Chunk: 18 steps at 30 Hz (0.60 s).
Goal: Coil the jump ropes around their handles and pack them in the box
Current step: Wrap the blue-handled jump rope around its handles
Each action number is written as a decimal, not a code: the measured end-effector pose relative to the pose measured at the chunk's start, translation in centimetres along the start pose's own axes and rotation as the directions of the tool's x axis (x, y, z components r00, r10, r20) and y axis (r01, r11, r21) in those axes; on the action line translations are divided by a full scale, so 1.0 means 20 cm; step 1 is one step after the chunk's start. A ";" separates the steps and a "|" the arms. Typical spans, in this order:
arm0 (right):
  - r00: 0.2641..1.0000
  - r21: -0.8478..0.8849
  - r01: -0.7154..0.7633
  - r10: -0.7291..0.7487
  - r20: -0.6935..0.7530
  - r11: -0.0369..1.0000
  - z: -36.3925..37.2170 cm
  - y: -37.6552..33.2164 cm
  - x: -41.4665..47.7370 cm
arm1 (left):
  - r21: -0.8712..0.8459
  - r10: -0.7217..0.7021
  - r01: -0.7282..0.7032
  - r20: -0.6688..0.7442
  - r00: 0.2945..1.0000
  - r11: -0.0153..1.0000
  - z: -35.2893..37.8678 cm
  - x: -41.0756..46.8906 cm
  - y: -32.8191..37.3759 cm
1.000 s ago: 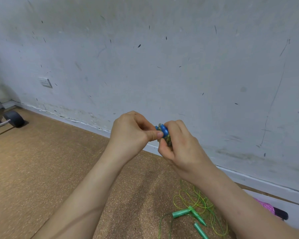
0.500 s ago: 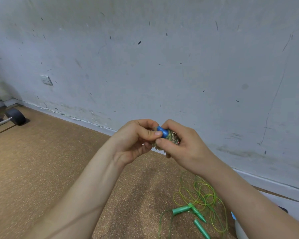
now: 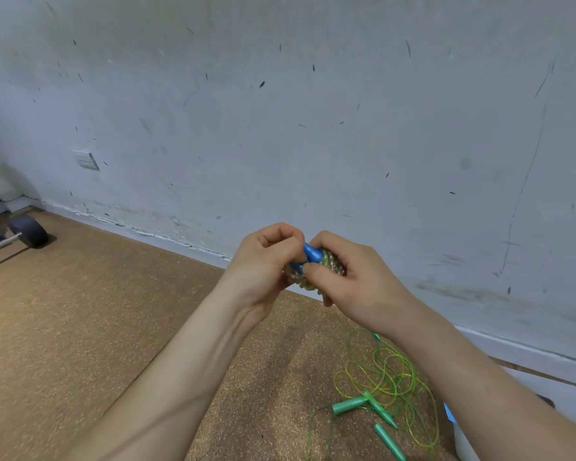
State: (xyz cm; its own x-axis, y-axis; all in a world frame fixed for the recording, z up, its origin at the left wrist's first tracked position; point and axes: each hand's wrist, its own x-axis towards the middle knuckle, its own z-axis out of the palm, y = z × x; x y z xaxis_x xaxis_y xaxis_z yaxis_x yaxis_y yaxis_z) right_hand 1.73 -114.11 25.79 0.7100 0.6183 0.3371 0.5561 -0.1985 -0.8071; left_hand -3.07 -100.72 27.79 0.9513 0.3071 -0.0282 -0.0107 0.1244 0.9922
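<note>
Rolling outward over the last second, the right hand (image 3: 356,281) now lets more of the coiled rope (image 3: 328,265) show, while both hands stay raised in the same spot in front of the wall (image 3: 313,128). The bundle is held in the air between them, above the cork floor (image 3: 97,327) and near the line where the floor meets the wall.

The left hand (image 3: 266,261) has its fingers curled in and pinches the tips of the blue handles (image 3: 313,253) that stick out of the coil. The right hand grips the coil itself, with its thumb across the near side and its fingers wrapped behind.

Bare floor spreads wide to the left, as far as a dark wheel (image 3: 30,231) by the wall. Under the right forearm lies a loose green jump rope (image 3: 389,371), its green handles (image 3: 350,404) close together. Just beside its loops, at the lower right edge, is the corner of a white container (image 3: 463,440); I cannot tell what it holds.
</note>
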 end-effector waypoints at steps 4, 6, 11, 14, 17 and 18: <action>0.990 0.229 -0.142 0.144 0.009 0.963 -0.01 -0.01 0.01 | -0.031 -0.031 0.030 -0.026 0.999 0.999 0.02 -0.01 -0.01; 0.963 0.426 -0.268 0.249 0.102 0.864 -0.04 -0.01 0.01 | -0.096 -0.080 0.088 0.083 0.993 0.991 -0.02 -0.02 0.01; 0.940 0.762 -0.341 0.183 0.288 0.551 -0.05 -0.01 0.00 | -0.147 -0.020 0.061 0.265 0.964 0.987 -0.07 -0.03 0.04; 0.923 0.818 -0.375 0.092 0.374 0.435 -0.05 0.00 0.00 | -0.008 0.107 -0.108 0.267 0.958 0.994 -0.07 -0.03 0.03; 0.903 0.841 -0.396 -0.007 0.429 0.369 -0.05 0.02 -0.01 | 0.057 0.187 -0.209 0.260 0.947 0.976 -0.08 -0.04 0.04; 0.898 0.842 -0.399 -0.029 0.438 0.362 -0.05 0.02 -0.01 | 0.073 0.198 -0.225 0.269 0.943 0.972 -0.08 -0.04 0.05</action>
State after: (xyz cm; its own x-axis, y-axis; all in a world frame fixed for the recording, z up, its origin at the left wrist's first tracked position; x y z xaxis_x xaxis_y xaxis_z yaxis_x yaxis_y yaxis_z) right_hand 2.26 -114.99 25.87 0.4321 0.8946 0.1140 -0.4457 0.3217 -0.8354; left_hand -4.38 -99.33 28.58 0.9774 0.0607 0.2024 -0.2017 -0.0171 0.9793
